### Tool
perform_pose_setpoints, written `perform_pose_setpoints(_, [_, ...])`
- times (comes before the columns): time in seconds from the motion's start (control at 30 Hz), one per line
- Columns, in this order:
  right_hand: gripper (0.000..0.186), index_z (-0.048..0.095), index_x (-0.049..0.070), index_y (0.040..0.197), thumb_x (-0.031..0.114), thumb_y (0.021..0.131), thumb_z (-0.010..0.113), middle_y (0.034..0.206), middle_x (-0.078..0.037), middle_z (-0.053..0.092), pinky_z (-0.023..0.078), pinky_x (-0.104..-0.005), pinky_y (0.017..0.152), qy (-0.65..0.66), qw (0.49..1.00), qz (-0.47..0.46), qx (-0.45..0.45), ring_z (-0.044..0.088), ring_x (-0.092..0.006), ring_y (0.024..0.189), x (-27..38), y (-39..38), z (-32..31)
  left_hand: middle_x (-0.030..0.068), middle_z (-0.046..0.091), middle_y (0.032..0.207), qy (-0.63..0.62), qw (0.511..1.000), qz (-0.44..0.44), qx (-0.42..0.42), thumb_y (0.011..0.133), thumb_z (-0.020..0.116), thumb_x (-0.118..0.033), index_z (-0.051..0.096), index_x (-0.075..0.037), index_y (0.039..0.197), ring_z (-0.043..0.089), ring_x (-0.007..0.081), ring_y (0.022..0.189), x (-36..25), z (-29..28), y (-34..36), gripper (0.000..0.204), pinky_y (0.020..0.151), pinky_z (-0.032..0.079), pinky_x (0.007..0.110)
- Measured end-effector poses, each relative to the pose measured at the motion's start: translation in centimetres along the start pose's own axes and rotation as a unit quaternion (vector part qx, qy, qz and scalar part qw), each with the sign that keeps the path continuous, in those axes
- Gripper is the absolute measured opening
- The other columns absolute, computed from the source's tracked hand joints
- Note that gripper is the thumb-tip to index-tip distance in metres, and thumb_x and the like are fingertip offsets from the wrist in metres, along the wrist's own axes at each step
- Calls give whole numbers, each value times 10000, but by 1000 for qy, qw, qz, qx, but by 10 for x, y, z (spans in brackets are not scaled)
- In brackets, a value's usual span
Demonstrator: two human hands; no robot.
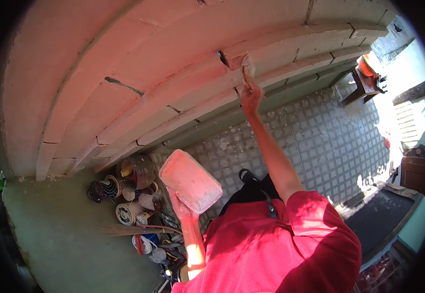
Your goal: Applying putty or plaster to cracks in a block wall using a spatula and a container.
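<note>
My left hand (184, 209) grips a rectangular, pale plastic tub (189, 179) by its near side, below my chest. White smears coat the tub. Out ahead, my right arm stretches to a wall of pale blocks (183, 44). My right hand (251, 95) is closed with a whitish, narrow thing (247, 67) at its far end, held against the wall. What that thing is, I cannot make out. Just left of it, a dark gap (223, 58) shows in a joint between blocks. Other cracked joints run along the wall.
Below the wall lies a patterned tile floor (310, 132) with pale splashes. Buckets (127, 213) and tools crowd the left, beside a smooth greenish surface (75, 234). A wooden stool (361, 88) bearing an orange container (367, 67) stands far right. A dark-topped table (381, 215) is nearer right.
</note>
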State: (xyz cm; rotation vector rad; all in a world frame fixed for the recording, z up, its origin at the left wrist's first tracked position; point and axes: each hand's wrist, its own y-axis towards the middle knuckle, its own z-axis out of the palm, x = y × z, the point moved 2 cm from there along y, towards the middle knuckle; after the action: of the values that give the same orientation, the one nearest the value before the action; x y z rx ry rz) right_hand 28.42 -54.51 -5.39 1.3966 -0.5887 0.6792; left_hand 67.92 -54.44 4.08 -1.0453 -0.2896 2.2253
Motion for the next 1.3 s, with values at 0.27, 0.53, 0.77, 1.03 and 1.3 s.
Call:
perform_pose_setpoints(0.27, [478, 622, 6, 1272, -70, 829, 459, 1209, -197, 663, 498, -290, 845, -53, 990, 116, -66, 676, -212, 1055, 40, 13, -25, 70, 462, 1469, -57, 998, -4, 22, 1006, 459, -472, 380, -130, 1471, 490, 307, 1302, -11, -21, -2, 583, 1083, 414, 512])
perform_pose_setpoints(0.53, [440, 641, -20, 1211, -112, 808, 489, 1167, -217, 667, 518, -333, 861, -29, 997, 41, 55, 662, -321, 1093, 29, -16, 1, 77, 479, 1453, -15, 1000, 5, -2, 1011, 447, -470, 394, -112, 1456, 508, 299, 1283, -8, -27, -1, 573, 1072, 430, 490])
perform_pose_setpoints(0.77, [451, 647, 22, 1251, -71, 835, 502, 808, -54, 593, 400, -278, 585, -90, 982, 139, -87, 363, -130, 619, 34, 24, -30, 78, 489, 1444, -29, 1000, -8, 6, 1016, 436, -464, 392, -108, 1457, 512, 299, 1280, -12, -27, 1, 568, 1076, 427, 494])
perform_pose_setpoints(1.03, [500, 639, 13, 1247, -108, 788, 481, 1160, -243, 640, 506, -317, 820, -38, 997, -49, 40, 672, -336, 1041, 63, -6, 32, 72, 492, 1443, 10, 999, -26, 33, 1015, 437, -467, 399, -113, 1454, 516, 298, 1278, -9, -13, -2, 565, 1076, 429, 509])
perform_pose_setpoints(1.3, [494, 648, 10, 1226, -128, 780, 486, 1102, -264, 643, 519, -333, 796, -37, 995, 72, -55, 662, -382, 861, 80, 32, -1, 71, 489, 1445, -5, 999, -24, 39, 1015, 439, -463, 405, -114, 1451, 516, 300, 1279, -15, -21, -6, 560, 1075, 429, 509])
